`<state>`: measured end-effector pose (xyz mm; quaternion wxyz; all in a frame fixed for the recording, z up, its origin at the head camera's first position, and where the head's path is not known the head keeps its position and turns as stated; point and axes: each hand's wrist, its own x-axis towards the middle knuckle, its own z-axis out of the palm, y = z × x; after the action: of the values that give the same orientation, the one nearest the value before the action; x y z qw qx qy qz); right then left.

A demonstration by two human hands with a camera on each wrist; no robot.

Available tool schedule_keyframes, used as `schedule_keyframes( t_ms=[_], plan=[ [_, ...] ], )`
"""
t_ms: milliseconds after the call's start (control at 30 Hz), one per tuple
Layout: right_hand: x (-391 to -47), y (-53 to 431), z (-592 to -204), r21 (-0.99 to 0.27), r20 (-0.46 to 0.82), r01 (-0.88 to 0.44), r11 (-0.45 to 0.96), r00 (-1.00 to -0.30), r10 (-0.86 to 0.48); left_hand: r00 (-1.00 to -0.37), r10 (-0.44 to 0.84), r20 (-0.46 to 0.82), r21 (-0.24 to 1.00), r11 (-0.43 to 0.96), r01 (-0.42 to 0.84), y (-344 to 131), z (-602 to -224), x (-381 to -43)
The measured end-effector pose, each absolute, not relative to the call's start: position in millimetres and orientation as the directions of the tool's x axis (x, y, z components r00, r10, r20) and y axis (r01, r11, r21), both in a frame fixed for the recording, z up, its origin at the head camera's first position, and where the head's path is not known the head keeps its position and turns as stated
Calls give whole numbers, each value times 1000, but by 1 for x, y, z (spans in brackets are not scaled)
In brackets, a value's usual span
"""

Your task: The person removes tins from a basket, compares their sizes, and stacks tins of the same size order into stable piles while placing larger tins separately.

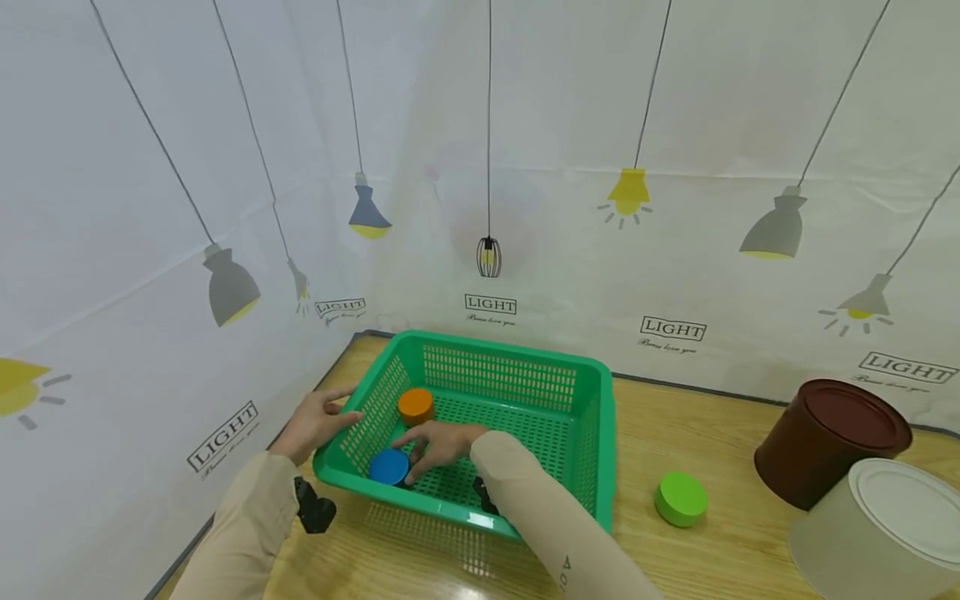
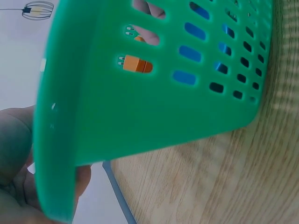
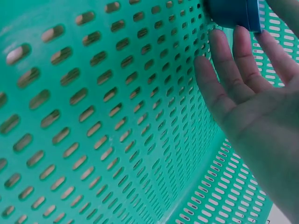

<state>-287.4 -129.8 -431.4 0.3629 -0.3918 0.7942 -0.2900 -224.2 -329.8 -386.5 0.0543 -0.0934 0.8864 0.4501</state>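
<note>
A green plastic basket (image 1: pixel 487 348) with slotted walls stands on the wooden table. My left hand (image 1: pixel 315 423) grips its left rim, with the thumb over the top edge and fingers outside, as the left wrist view also shows. Inside, at the near left corner, lies a blue round block (image 1: pixel 389 467). My right hand (image 1: pixel 438 444) reaches into the basket beside it; the fingers (image 3: pixel 243 46) are spread and fairly straight, fingertips at the blue block's edge. An orange round block (image 1: pixel 416 405) sits farther back along the left wall.
Right of the basket, a light green round block (image 1: pixel 681 499) lies on the wooden table (image 1: pixel 637 433). A dark brown lidded tub (image 1: pixel 810 450) and a white lidded tub (image 1: pixel 870 533) stand at the right. A white curtain (image 1: pixel 540 125) printed with lamps hangs behind.
</note>
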Motion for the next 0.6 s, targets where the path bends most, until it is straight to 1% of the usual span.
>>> schedule_keyframes(
  t_ms=[233,333,433,500,600],
  plan=[
    [-288,-126,-433,-768,-328,-350,536,-505,-799,-977,-117,-179,799,562,-214,-329,-386,-225],
    [-288,-125,-433,-776,-320,-335,534,-520,-792,-978,-114,-173,795,570,-207,-329,-386,-224],
    [-287,-124,-433,-786,-323,-322,529,-516,-793,-980,-110,-166,792,578,-199,-330,-386,-224],
    [-287,-123,-433,-790,-329,-321,523,-498,-802,-981,-105,-163,789,583,-194,-330,-386,-223],
    [-287,-123,-432,-769,-349,-354,532,-464,-814,-982,-100,-160,787,588,-188,-330,-386,-223]
  ],
)
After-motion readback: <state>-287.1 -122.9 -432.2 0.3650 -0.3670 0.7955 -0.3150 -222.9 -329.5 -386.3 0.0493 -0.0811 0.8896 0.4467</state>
